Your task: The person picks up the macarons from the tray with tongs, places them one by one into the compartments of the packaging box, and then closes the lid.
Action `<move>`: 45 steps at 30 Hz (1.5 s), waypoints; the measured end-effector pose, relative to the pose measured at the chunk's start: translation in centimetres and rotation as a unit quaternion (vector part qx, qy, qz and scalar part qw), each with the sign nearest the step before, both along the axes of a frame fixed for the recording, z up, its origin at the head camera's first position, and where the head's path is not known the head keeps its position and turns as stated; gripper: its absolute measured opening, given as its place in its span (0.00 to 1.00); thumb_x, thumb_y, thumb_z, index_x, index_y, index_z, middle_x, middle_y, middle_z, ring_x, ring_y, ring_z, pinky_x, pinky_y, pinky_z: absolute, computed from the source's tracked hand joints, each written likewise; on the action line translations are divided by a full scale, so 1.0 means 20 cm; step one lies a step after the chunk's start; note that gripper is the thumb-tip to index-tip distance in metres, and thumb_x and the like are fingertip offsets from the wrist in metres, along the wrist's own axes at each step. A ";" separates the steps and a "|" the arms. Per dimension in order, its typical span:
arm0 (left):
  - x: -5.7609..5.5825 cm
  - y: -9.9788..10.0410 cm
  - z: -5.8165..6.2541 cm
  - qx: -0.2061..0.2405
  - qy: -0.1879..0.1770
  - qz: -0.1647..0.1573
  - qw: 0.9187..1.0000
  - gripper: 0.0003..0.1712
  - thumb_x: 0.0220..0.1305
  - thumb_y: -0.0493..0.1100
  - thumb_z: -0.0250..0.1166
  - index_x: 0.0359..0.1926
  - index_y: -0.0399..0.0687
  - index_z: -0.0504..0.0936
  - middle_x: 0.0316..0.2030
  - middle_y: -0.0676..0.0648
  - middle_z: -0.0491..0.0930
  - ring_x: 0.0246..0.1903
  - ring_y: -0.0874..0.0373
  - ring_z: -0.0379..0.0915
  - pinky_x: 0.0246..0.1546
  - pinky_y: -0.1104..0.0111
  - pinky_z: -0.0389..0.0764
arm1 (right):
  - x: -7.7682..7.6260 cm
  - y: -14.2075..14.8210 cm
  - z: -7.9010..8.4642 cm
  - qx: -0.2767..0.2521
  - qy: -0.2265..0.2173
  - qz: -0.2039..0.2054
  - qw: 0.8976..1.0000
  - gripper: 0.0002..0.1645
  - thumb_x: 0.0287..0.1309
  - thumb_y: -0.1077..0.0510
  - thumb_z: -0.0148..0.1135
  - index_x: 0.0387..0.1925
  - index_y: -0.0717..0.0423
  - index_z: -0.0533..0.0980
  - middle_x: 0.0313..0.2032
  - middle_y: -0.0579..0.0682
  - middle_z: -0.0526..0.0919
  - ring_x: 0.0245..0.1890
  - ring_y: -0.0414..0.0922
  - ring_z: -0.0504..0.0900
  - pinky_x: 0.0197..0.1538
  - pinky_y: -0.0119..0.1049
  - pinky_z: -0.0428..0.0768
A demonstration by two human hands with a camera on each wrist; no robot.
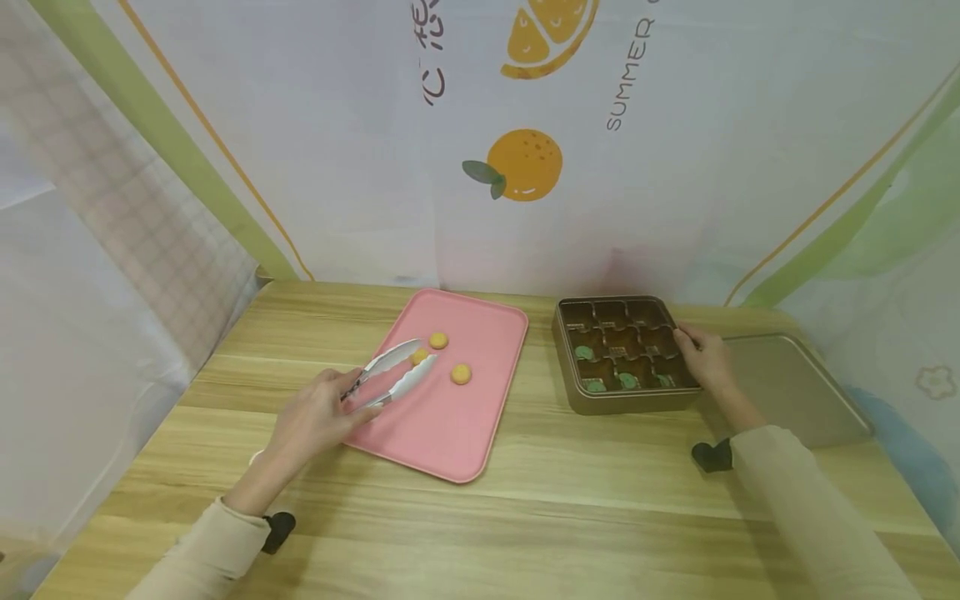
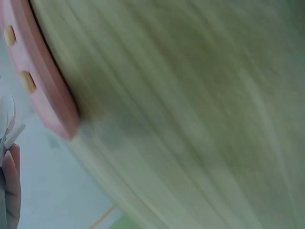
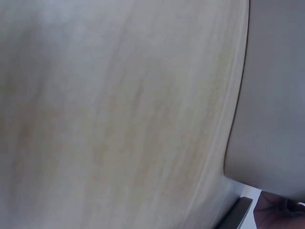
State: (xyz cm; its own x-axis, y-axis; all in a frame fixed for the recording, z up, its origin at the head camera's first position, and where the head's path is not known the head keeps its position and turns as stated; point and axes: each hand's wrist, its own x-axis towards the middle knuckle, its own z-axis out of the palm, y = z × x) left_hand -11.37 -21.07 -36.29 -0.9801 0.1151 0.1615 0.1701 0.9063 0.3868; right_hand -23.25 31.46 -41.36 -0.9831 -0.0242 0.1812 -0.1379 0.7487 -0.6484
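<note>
In the head view my left hand [image 1: 315,415] holds metal tongs [image 1: 408,379] over a pink tray [image 1: 420,446]. The tongs' arms are spread, with a small round yellow cookie [image 1: 418,357] between their tips; contact cannot be told. Two more cookies lie on the tray, a far cookie [image 1: 438,340] and a right-hand cookie [image 1: 461,374]. My right hand [image 1: 707,360] grips the right rim of a bronze-coloured tin box [image 1: 630,403]. Its brown insert has several compartments, some holding green pieces [image 1: 627,381]. The left wrist view shows the tongs [image 2: 8,119] at its left edge.
A flat metal lid [image 1: 787,387] lies on the wooden table [image 1: 525,517], right of the box and partly behind my right forearm. A white cloth [image 1: 360,167] with orange prints hangs along the table's back edge.
</note>
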 end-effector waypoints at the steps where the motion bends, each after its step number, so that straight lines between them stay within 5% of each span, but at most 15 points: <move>1: 0.00 -0.01 0.00 -0.006 0.003 0.001 1.000 0.37 0.49 0.51 0.72 0.56 0.32 0.75 0.37 0.41 0.77 0.25 0.57 0.65 0.21 0.69 0.64 | 0.00 0.00 0.00 0.002 -0.001 0.000 1.000 0.30 0.73 0.51 0.38 0.60 0.74 0.63 0.57 0.74 0.67 0.55 0.72 0.67 0.54 0.63 0.68; 18: -0.08 -0.05 -0.03 -0.044 -0.017 -0.007 0.999 0.34 0.53 0.56 0.69 0.52 0.34 0.78 0.35 0.40 0.78 0.27 0.55 0.67 0.20 0.68 0.63 | 0.02 -0.01 0.01 -0.002 0.012 0.011 1.000 0.28 0.73 0.54 0.39 0.59 0.77 0.64 0.56 0.75 0.68 0.54 0.72 0.68 0.53 0.63 0.69; 26: -0.12 -0.04 0.00 -0.051 -0.038 -0.030 0.998 0.23 0.54 0.53 0.68 0.42 0.39 0.81 0.29 0.43 0.75 0.27 0.54 0.66 0.19 0.68 0.60 | 0.02 -0.01 0.01 -0.005 0.012 0.006 1.000 0.28 0.73 0.54 0.39 0.59 0.76 0.64 0.56 0.75 0.68 0.53 0.72 0.69 0.52 0.63 0.70; 32: -0.14 -0.04 0.02 -0.052 -0.053 -0.041 0.996 0.27 0.53 0.51 0.69 0.49 0.37 0.80 0.28 0.43 0.74 0.26 0.55 0.65 0.19 0.68 0.59 | 0.01 -0.01 0.01 -0.003 0.005 0.006 1.000 0.28 0.73 0.53 0.39 0.59 0.75 0.64 0.56 0.74 0.67 0.54 0.72 0.68 0.53 0.62 0.69; 37: -0.15 -0.04 0.04 -0.054 -0.059 -0.044 0.996 0.27 0.53 0.50 0.70 0.49 0.36 0.80 0.18 0.50 0.62 0.23 0.57 0.60 0.19 0.68 0.56 | 0.01 -0.01 0.02 -0.001 0.004 0.003 1.000 0.28 0.73 0.53 0.39 0.60 0.75 0.64 0.56 0.74 0.68 0.54 0.72 0.69 0.53 0.62 0.70; 45: -0.15 -0.04 0.02 -0.048 -0.068 -0.031 0.996 0.30 0.54 0.52 0.68 0.53 0.35 0.78 0.19 0.50 0.64 0.22 0.57 0.60 0.18 0.68 0.56 | 0.02 -0.01 0.02 -0.009 -0.008 0.006 1.000 0.29 0.73 0.53 0.39 0.60 0.75 0.63 0.57 0.75 0.67 0.55 0.72 0.67 0.53 0.63 0.69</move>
